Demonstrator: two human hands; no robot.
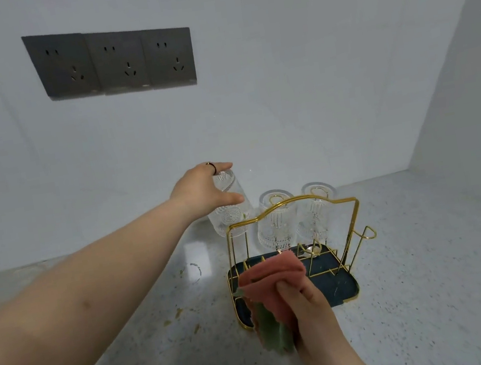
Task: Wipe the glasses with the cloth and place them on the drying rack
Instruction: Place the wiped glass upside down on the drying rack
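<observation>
My left hand [205,191] grips the base of an upside-down ribbed clear glass [233,212] over the far left corner of the drying rack [351,289], a gold wire frame on a dark blue tray. Two more clear glasses hang upside down on the rack's back prongs, one in the middle [274,221] and one on the right [314,211]. My right hand [313,313] holds a folded pink and green cloth [269,285] above the tray's front left corner.
The speckled grey counter [424,279] runs to white walls behind and on the right. A wet ring mark [195,272] and small brownish stains [178,313] lie left of the rack. Three dark wall sockets [114,61] sit high on the back wall.
</observation>
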